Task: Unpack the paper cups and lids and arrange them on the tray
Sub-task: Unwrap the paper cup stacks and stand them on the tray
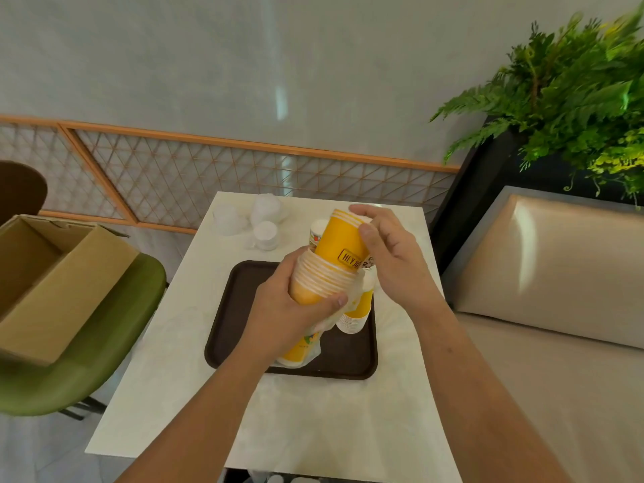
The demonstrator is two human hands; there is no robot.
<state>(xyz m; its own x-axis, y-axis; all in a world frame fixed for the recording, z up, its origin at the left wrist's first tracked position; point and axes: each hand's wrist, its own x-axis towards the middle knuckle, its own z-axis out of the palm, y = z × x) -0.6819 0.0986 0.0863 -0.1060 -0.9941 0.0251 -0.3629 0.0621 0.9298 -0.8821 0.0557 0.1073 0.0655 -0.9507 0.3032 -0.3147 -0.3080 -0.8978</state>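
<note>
Left hand (289, 308): you grip the cup stack (322, 282) tight, above the tray (237, 325).
Right hand (390, 252): you hold the top cups (343, 238), half out of it.
Lids (265, 210): far side of the surface (195, 395).

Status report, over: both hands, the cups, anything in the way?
Left hand grips cup stack over tray. Right hand pinches upper cups at the rim. Another stack on tray; way looks free.

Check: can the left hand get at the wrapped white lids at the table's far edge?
Probably not yet: the left hand grips the yellow cup stack, with the right hand pinching its top cups. The way to the lids looks free.
</note>
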